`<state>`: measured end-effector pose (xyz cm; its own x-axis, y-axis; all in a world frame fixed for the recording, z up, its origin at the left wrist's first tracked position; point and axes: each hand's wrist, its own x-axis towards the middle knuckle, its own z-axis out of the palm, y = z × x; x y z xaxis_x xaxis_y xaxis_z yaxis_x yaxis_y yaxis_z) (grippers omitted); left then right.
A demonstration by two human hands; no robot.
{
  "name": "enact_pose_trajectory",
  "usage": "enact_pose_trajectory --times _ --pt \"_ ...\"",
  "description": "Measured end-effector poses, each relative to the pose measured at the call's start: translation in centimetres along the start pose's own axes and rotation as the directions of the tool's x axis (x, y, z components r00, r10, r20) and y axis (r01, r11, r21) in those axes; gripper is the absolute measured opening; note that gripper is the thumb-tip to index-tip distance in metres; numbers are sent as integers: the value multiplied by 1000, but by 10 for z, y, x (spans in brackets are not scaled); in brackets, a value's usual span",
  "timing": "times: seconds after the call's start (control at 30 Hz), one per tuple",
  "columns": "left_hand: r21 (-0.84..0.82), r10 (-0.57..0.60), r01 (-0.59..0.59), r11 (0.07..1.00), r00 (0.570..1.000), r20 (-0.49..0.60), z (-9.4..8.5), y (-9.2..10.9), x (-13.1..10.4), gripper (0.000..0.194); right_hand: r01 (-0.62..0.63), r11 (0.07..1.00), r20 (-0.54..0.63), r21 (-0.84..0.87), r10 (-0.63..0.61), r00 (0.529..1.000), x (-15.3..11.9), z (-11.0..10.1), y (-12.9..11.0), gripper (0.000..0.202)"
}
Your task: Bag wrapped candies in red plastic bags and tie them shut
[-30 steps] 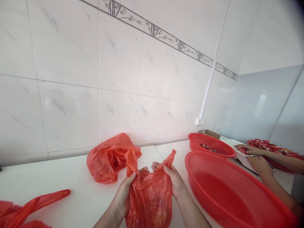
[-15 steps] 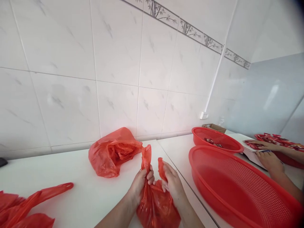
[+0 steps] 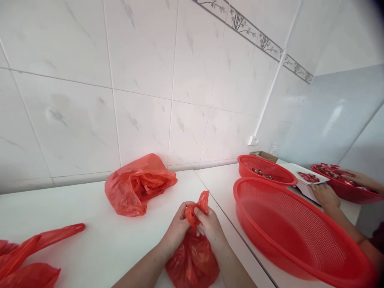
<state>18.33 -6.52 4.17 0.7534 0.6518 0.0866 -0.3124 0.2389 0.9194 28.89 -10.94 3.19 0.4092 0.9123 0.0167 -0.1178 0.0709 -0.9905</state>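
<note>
Our left hand (image 3: pixel 177 230) and right hand (image 3: pixel 212 230) clasp a red plastic bag (image 3: pixel 193 265) over the bench (image 3: pixel 99 252).
Thin, glossy and crinkled, it bulges roundly; its handles (image 3: pixel 204 199), apart a moment ago, now meet between our tightly curled hands, wrists angled inward. Farther back lies a second, crumpled bag (image 3: pixel 124 196).

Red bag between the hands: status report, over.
Left grip and right grip both closed on the gathered top. Red bag bulging below, contents unclear. Large red basket off to the right, apart from both.
</note>
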Motion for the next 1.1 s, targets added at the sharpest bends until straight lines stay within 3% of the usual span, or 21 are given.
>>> enact_pose_trajectory --times 0.07,0.13,0.23,0.3,0.4,0.5,0.57,0.67,0.8,0.93,1.03,1.1 --pt "51 26 -28 998 999 45 -1 -2 -3 56 13 1000 -30 0 -13 999 1 -2 -1 28" --pt "86 61 -66 994 996 67 -2 -4 -5 70 25 1000 -37 -6 -26 999 2 -4 -2 29" --pt "41 28 -29 999 1000 11 -1 -6 -6 53 22 999 -3 -24 -22 1000 -2 -4 -1 31" --pt "-40 -57 55 998 998 -34 -2 -6 -4 56 30 1000 81 3 -31 996 -6 -4 -1 31" --pt "-186 -159 150 971 987 -36 -7 -6 -1 62 -15 985 235 174 -26 972 -12 -6 -3 36" --pt "-264 -207 200 944 978 0 -15 -9 3 55 -118 945 319 306 15 948 -13 -11 -5 54" --pt "-299 -212 204 932 977 5 -20 -11 5 43 -109 961 321 255 23 947 -11 -16 -7 51" --pt "-361 -191 173 916 981 -15 -25 -13 9 32 -33 995 304 90 4 953 -8 -22 -9 29" --pt "-428 -125 105 898 992 -19 -27 -8 9 28 35 991 158 -129 -15 987 -4 -24 -7 56" --pt "-375 -73 97 922 994 78 -19 -1 3 18 35 901 -104 -432 -88 991 2 -24 2 41" --pt "-217 -1 30 976 991 132 -8 0 -3 8 6 888 -222 -461 -122 967 5 -26 5 34" --pt "-121 26 -12 993 993 115 -2 0 -6 5 18 913 -194 -407 -106 975 6 -27 4 37"
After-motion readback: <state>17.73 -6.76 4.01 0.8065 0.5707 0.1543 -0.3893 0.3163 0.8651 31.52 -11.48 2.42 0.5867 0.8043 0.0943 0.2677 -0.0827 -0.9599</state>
